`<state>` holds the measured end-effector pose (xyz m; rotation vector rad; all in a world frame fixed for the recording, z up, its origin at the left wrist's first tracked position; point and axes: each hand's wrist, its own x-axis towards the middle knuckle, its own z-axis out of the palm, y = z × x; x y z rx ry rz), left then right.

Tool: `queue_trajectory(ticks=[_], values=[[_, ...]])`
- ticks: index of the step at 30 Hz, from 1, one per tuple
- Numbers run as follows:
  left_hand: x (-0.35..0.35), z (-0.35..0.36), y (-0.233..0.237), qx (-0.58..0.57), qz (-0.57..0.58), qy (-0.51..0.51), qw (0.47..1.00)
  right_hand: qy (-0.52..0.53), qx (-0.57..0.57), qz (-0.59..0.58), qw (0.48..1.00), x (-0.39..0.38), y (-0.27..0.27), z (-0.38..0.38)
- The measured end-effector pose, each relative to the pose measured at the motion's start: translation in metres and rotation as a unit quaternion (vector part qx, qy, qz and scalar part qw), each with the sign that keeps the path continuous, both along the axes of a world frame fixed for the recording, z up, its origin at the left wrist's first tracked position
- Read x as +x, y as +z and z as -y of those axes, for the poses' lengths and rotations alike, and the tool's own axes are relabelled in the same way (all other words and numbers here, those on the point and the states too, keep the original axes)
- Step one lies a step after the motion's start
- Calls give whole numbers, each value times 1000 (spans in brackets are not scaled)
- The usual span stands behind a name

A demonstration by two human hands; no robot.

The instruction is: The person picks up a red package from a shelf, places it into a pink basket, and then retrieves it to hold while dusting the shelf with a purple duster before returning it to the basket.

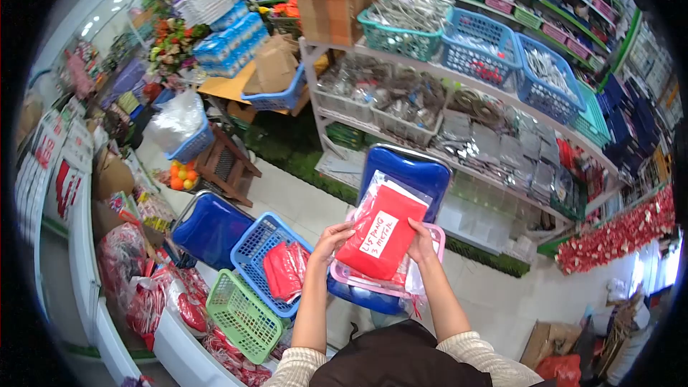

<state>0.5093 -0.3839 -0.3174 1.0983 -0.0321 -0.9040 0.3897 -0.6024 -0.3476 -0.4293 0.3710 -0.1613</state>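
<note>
In front of me is a flat red cloth packet [399,208] in clear plastic, with a handwritten white label reading "LIS PANG 3 METER". My left hand [334,239] grips its left edge. The right edge is held by my right hand [421,241], thumb on top. Beneath the packet, a pink basket [438,235] rests on a blue chair [408,156]; its contents are mostly hidden. To the left, a blue basket [251,240] contains red plastic-wrapped packets [285,270].
A green basket [244,315] stands beside the blue one, near another blue chair [213,228]. A white shelf rack [487,158] with filled baskets crosses ahead. Red bagged goods [132,265] pile up at left. A cardboard box [548,342] sits at lower right.
</note>
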Motion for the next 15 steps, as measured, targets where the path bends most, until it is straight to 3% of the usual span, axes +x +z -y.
queue_trajectory(ticks=[4, 7, 8, 11, 12, 15], values=[[6, -34, 32, -76, 16, 66, 995, -2, -101, -5, 995, 40, 68, -25], [-6, -58, 71, -309, -126, 160, 929, -84, -91, 31, 992, 62, 99, -70], [-7, -70, 62, -274, -79, 236, 929, -117, -77, 32, 990, 68, 109, -88], [-35, -89, 105, -340, -18, 300, 891, -131, -52, 50, 989, 72, 144, -144], [-40, -102, 106, -425, -17, 261, 866, -133, -47, 40, 989, 71, 155, -163], [-61, -136, 128, -465, 66, 311, 826, -105, -31, 32, 993, 64, 174, -216]])
